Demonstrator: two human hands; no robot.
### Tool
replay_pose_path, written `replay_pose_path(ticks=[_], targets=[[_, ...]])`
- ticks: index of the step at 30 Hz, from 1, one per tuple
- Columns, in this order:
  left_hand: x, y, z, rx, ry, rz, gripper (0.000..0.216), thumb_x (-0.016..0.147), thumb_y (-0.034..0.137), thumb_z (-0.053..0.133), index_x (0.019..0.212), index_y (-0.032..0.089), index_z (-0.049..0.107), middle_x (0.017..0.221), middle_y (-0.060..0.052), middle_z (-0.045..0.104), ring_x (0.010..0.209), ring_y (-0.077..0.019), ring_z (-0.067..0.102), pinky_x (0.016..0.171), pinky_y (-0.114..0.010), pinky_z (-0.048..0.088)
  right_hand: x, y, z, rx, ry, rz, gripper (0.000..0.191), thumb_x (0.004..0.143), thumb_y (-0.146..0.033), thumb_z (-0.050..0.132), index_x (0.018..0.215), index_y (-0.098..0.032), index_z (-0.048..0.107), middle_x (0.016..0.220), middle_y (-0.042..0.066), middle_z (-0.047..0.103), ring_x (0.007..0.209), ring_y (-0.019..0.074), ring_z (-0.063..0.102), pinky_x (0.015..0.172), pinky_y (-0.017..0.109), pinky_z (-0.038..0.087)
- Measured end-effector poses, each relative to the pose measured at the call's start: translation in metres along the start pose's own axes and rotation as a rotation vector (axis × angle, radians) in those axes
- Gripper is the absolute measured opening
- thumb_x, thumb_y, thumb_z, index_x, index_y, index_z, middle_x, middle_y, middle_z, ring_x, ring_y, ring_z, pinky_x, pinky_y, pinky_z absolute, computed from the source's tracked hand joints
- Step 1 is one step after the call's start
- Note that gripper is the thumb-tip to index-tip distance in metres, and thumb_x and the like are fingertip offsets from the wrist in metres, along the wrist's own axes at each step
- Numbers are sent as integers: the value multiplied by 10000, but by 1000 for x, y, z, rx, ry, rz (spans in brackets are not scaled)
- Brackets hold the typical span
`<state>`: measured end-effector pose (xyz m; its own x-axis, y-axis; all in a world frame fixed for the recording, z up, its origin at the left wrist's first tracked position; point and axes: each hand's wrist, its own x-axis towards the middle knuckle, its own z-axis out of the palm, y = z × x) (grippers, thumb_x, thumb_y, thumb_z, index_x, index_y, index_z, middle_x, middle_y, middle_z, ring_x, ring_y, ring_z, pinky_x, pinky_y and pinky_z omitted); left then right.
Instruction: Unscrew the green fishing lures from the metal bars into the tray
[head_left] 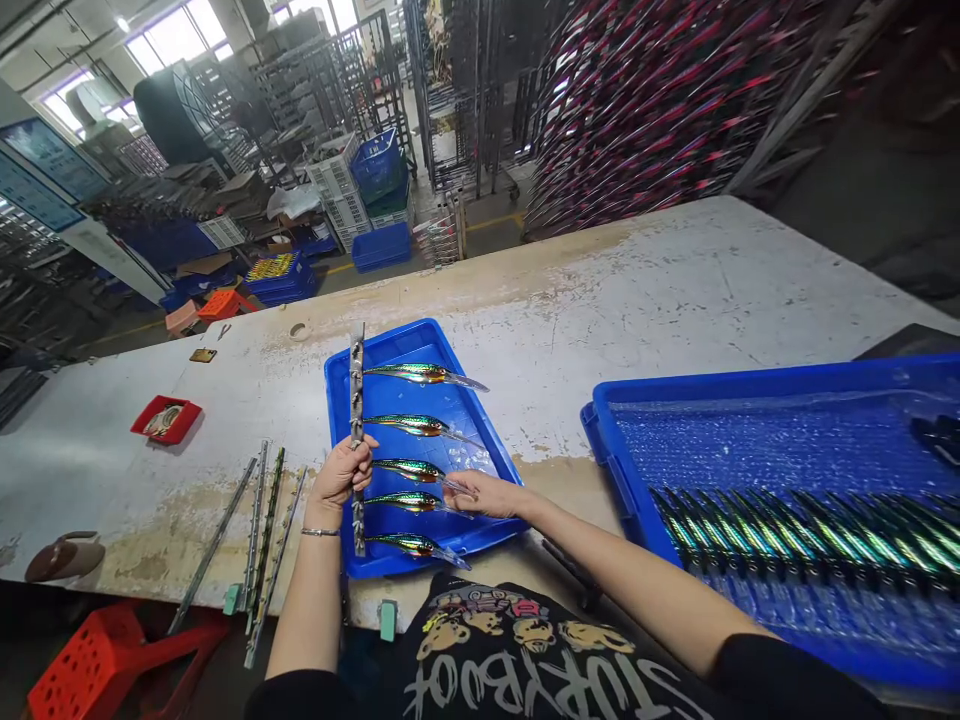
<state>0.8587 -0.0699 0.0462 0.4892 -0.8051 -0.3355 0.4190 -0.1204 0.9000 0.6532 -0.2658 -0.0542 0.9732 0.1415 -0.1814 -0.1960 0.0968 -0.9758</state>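
Note:
My left hand [341, 475] is closed around a long metal clip strip [357, 400] that stands lengthwise over a small blue tray [405, 345]. Several shiny green fishing lures [416, 373] stick out sideways from the strip, clipped by their tails. My right hand [480, 493] pinches the nose end of the fourth lure [405, 499], fingers pressed together on its clear lip. Both forearms reach in from the bottom edge over my black printed shirt.
A large blue crate [750, 385] on the right holds a row of several green lures [810, 545]. Spare metal strips [262, 530] lie left of the tray. A small red dish [166, 419] sits further left, an orange basket [82, 670] below the table edge. Racks fill the background.

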Motion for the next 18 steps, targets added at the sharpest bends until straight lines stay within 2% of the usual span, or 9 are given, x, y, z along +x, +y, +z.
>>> replay_pose_path(ticks=[4, 6, 10, 14, 18], targets=[[-7, 4, -4, -36, 38, 39, 454, 733, 470, 861, 939, 165, 597, 551, 110, 454, 352, -8, 297, 347, -136, 261, -1, 15, -5, 235, 254, -11, 288, 804, -486, 578, 845, -213, 496, 641, -87, 470, 540, 77, 429, 553, 212, 366], [-9, 6, -6, -51, 60, 65, 450, 735, 467, 861, 935, 165, 594, 558, 110, 450, 357, -6, 303, 352, -134, 264, -4, 22, -8, 299, 294, 15, 308, 782, -490, 603, 850, -206, 506, 664, -76, 521, 538, 69, 448, 547, 204, 373], [-6, 10, -4, -58, 97, 81, 456, 724, 470, 869, 936, 166, 604, 555, 109, 459, 351, -8, 308, 334, -128, 258, -10, 29, -5, 215, 80, 96, 299, 702, -388, 707, 865, -161, 602, 716, -22, 627, 538, 84, 500, 508, 214, 382], [2, 11, 2, -66, 102, 74, 456, 711, 470, 878, 923, 168, 610, 548, 111, 456, 343, -9, 307, 321, -125, 264, -10, 27, 8, 61, -103, 84, 192, 762, -317, 668, 858, -155, 630, 636, -54, 560, 541, 82, 482, 522, 205, 363], [6, 12, 6, -62, 89, 58, 459, 706, 478, 879, 919, 170, 612, 552, 109, 460, 342, -10, 311, 317, -127, 261, -5, 26, 13, -87, -177, 89, 112, 751, -197, 585, 858, -168, 602, 622, -71, 528, 568, 78, 474, 538, 190, 350]])
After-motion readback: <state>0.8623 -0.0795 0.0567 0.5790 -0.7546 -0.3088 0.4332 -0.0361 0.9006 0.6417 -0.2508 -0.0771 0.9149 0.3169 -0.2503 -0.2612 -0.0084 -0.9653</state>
